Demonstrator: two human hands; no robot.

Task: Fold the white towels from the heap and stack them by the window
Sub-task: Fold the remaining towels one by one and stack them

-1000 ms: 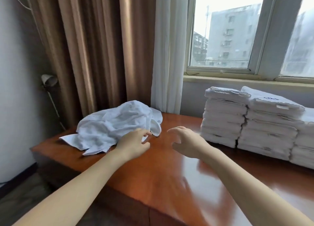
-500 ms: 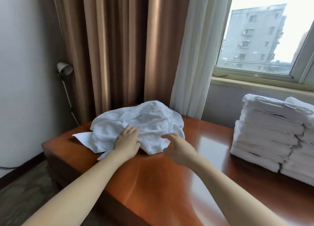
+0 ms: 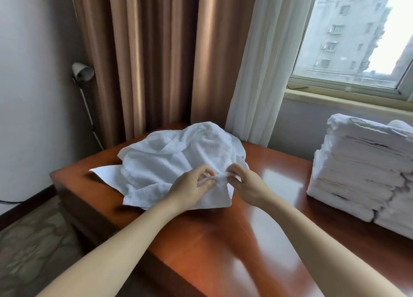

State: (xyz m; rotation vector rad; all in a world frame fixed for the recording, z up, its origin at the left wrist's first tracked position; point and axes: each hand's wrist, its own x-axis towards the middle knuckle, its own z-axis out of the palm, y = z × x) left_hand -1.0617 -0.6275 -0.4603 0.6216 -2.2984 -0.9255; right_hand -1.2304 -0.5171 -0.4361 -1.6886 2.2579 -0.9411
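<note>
Both bare forearms reach forward from the lower edge of the view and converge. The left hand and the right hand sit almost knuckle to knuckle, backs upward. Each pinches the near hem of the heap of crumpled white terry towels between thumb and curled fingers. The short stretch of hem between the two hands is bunched and runs left to right. Just below the hands, a flap of the gripped towel lies flat on the glossy reddish-brown wooden worktop.

The heap lies directly beyond and to the left of the hands, on the worktop's far left corner. It has no tidy shape, but its longer spread runs across, left to right. One flat pointed corner sticks out to the left of the left hand.

Well apart to the right of the right hand stands the stack of folded white towels, layered edges facing the hands, under the grey-framed window. Beyond the heap hang brown pleated curtains and a white sheer curtain.
</note>
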